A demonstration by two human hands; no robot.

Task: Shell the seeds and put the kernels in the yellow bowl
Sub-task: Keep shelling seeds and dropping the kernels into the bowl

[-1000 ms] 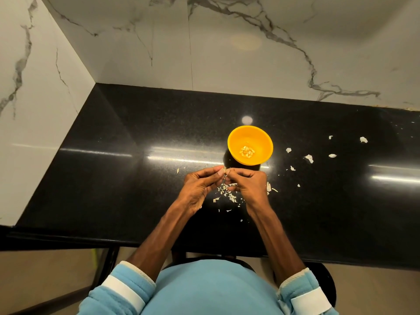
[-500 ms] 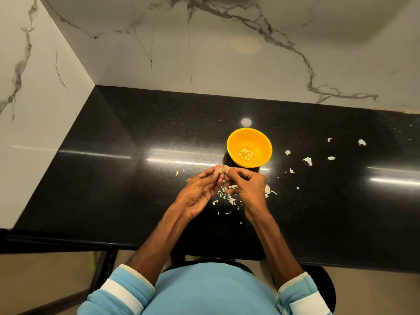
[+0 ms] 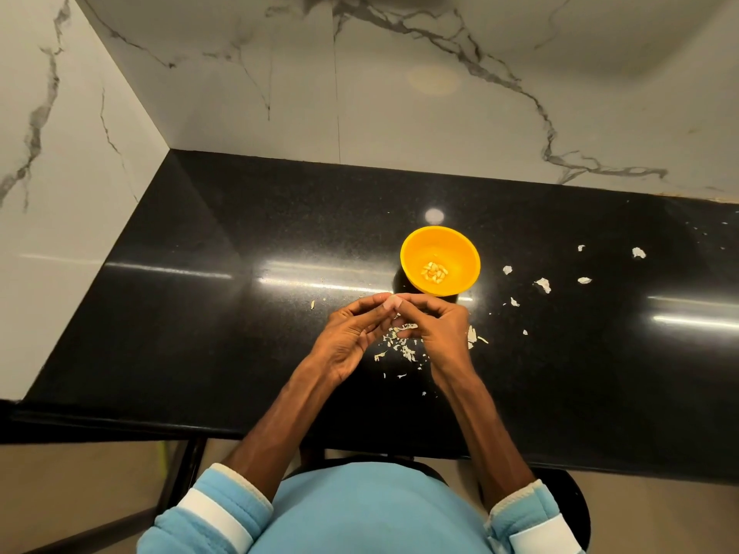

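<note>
The yellow bowl [image 3: 440, 258] stands on the black counter [image 3: 240, 313] with several pale kernels [image 3: 434, 271] at its bottom. Just in front of the bowl, my left hand [image 3: 352, 333] and my right hand [image 3: 438, 327] meet fingertip to fingertip. Both pinch a small seed between thumbs and forefingers; the fingers almost fully hide the seed. A heap of pale shell pieces [image 3: 402, 347] lies on the counter under and between my hands.
Bigger white shell scraps [image 3: 543, 284] are scattered on the counter right of the bowl. Marble walls close the back and left sides. The counter's front edge runs just above my blue-sleeved arms.
My hands have stayed together over the shell heap, shifting slightly toward the bowl while the fingertips work the seed. The bowl has not moved.
</note>
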